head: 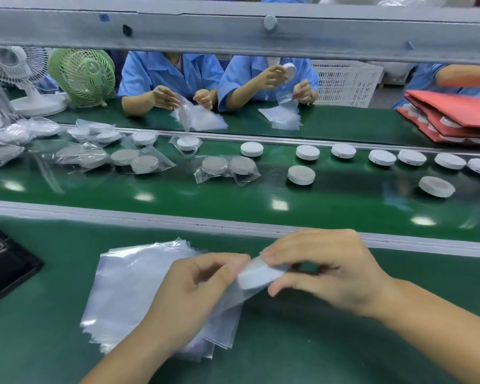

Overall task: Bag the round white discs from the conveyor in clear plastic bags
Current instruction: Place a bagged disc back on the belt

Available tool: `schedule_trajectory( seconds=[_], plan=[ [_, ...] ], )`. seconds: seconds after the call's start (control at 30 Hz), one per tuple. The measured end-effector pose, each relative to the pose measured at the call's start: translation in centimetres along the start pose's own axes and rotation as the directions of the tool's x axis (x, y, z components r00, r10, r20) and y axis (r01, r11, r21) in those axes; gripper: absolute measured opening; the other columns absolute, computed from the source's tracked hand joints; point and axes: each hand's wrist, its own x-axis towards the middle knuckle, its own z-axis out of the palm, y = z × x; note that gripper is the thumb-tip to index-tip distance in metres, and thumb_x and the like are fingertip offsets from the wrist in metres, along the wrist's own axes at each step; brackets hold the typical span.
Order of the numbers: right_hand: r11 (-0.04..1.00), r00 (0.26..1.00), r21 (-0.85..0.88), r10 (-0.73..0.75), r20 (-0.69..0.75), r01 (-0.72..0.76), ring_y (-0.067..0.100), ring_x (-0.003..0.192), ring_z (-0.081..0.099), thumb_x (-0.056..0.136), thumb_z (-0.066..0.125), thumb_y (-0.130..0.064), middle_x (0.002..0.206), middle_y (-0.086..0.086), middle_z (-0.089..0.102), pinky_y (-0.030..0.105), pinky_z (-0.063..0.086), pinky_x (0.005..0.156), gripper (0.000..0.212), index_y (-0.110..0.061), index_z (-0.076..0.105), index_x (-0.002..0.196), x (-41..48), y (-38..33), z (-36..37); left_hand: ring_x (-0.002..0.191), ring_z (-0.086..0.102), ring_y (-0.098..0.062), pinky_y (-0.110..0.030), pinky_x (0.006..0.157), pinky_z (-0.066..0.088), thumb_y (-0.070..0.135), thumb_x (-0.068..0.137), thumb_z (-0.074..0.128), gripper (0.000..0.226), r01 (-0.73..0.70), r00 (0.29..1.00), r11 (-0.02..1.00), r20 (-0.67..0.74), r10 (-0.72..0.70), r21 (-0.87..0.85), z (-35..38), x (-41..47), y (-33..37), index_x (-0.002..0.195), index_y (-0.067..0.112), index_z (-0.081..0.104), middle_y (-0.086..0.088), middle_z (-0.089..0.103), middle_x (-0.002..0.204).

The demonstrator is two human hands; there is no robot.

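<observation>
Nearest, the left hand (203, 286) pinched a clear bag (240, 297) at its mouth, seemingly holding it open, while the right hand (327, 270) gripped a white disc (257, 275) at that opening, above the bag stack (128, 281).

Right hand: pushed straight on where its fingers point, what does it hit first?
Right hand points left, so likely the clear bag that the left hand pinches beside the disc; that hand lies just behind. Depth is unclear.
</observation>
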Motion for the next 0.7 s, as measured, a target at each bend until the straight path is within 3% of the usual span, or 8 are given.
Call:
schedule_trajectory(
  seconds=[0.07,0.13,0.23,0.3,0.37,0.47,0.57,0.7],
  plan=[
    [0.975,0.96,0.152,0.193,-0.204,-0.164,0.013,0.088,0.076,0.076,0.088,-0.04,0.096,-0.01,0.079,0.026,0.059,0.078,0.022,-0.024,0.079,0.088,-0.1,-0.8,1.2,0.112,0.068,-0.013,-0.022,0.09,0.052,0.036,0.072,0.082,0.048,-0.059,0.981,0.993,0.176,0.077,-0.102,0.4,-0.5,0.3,0.119,0.034,0.072,0.005,0.074,0.117],
    [0.935,0.901,0.229,0.328,-0.282,-0.269,0.015,0.106,0.072,0.077,0.083,-0.051,0.102,-0.014,0.078,0.033,0.057,0.09,0.021,-0.033,0.08,0.086,-0.1,-0.9,2.2,0.106,0.07,-0.009,-0.015,0.083,0.052,0.025,0.065,0.091,0.062,-0.128,0.985,0.989,0.105,0.135,-0.068,1.3,-0.7,0.4,0.121,0.038,0.069,0.009,0.074,0.115],
    [0.846,0.872,0.219,0.485,0.061,-0.486,0.004,0.142,0.045,0.072,0.082,-0.062,0.145,-0.022,0.056,0.034,0.043,0.109,0.029,-0.051,0.078,0.099,0.4,-0.5,2.6,0.089,0.072,-0.005,-0.009,0.073,0.051,0.024,0.078,0.085,0.027,-0.206,0.932,0.978,-0.313,0.184,-0.041,2.8,-0.2,0.7,0.1,0.037,0.075,0.01,0.077,0.099],
    [0.766,0.793,0.22,0.549,0.266,-0.604,-0.004,0.126,0.057,0.069,0.082,-0.06,0.134,-0.025,0.064,0.025,0.049,0.098,0.04,-0.054,0.075,0.108,0.9,0.0,2.9,0.084,0.072,-0.008,-0.01,0.071,0.05,0.028,0.078,0.075,0.014,-0.213,0.868,0.973,-0.474,0.146,-0.09,3.1,0.5,0.5,0.091,0.033,0.076,0.007,0.078,0.091],
    [0.781,0.772,0.055,0.599,0.213,-0.622,-0.007,0.099,0.065,0.071,0.077,-0.061,0.105,-0.022,0.074,0.015,0.048,0.084,0.031,-0.062,0.073,0.102,1.8,1.5,3.3,0.092,0.071,-0.007,-0.011,0.076,0.051,0.029,0.079,0.073,0.019,-0.195,0.869,0.976,-0.478,0.127,-0.096,2.6,1.0,0.1,0.097,0.037,0.073,0.009,0.076,0.099],
    [0.769,0.772,-0.06,0.635,-0.04,-0.636,-0.004,0.078,0.061,0.077,0.083,-0.043,0.082,-0.025,0.07,0.012,0.042,0.072,0.018,-0.056,0.074,0.085,4.8,5.5,3.4,0.111,0.058,0.001,-0.02,0.087,0.049,0.042,0.087,0.07,0.027,-0.128,0.9,0.968,-0.385,0.205,0.216,0.5,1.5,-1.0,0.108,0.051,0.057,0.024,0.062,0.117],
    [0.693,0.679,-0.071,0.673,-0.292,-0.717,-0.007,0.079,0.059,0.09,0.078,-0.023,0.084,-0.02,0.067,0.016,0.046,0.073,0.015,-0.037,0.078,0.096,8.8,11.4,2.9,0.114,0.052,0.0,-0.028,0.095,0.042,0.053,0.083,0.066,0.025,-0.177,0.961,0.72,-0.041,0.275,0.67,-2.2,1.4,-2.2,0.107,0.05,0.059,0.031,0.058,0.112],
    [0.47,0.498,-0.333,0.867,0.002,-0.817,0.03,0.121,0.06,0.106,0.051,-0.018,0.122,0.007,0.068,0.02,0.043,0.088,0.029,-0.016,0.07,0.128,11.1,16.9,2.8,0.108,0.056,0.007,-0.022,0.096,0.033,0.078,0.076,0.062,0.027,-0.346,0.936,0.532,0.32,0.143,0.773,-2.7,0.6,-3.0,0.096,0.061,0.069,0.045,0.059,0.108]
  ],
)
